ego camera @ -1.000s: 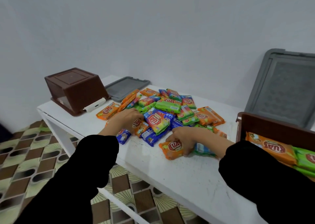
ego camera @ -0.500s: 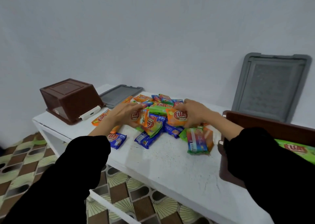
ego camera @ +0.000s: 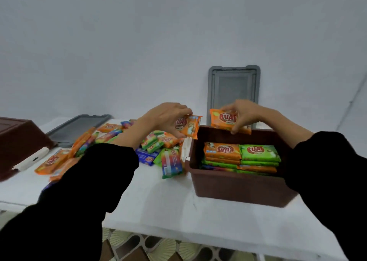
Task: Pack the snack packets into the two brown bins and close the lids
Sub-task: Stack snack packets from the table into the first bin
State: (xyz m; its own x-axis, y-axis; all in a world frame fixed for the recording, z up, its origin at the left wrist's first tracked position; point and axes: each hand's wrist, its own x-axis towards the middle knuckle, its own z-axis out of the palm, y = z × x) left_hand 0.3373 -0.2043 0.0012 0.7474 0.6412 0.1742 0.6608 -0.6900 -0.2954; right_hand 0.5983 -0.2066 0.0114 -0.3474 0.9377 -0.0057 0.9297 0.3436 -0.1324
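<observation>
Both hands have come up off the loose pile since 0.5 s ago & now sit by the open brown bin (ego camera: 238, 187), each w/ one pkt; the view has swung, so that bin is at centre-right of frame. Left hand (ego camera: 168, 117) pinches an orange Kuat pkt (ego camera: 189, 126) btwn thumb & fingers, just above the bin's left rim, over its white latch (ego camera: 186, 149). Right hand (ego camera: 244, 114) holds a second orange pkt (ego camera: 224, 120), fingers on top & thumb below, over the bin's far wall. Inside the bin are two stacks side by side: orange-topped stack (ego camera: 221, 151) frame-left, green-topped stack (ego camera: 258, 152) frame-right. Loose pile (ego camera: 155, 141) of orange, green & blue pkts lies on the white table (ego camera: 168, 211), left of the bin. Second brown bin (ego camera: 17, 139) sits upside down at the far left edge, w/ a flat grey lid (ego camera: 77, 128) behind it. An upright grey lid (ego camera: 234, 89) leans on the wall behind the open bin.
</observation>
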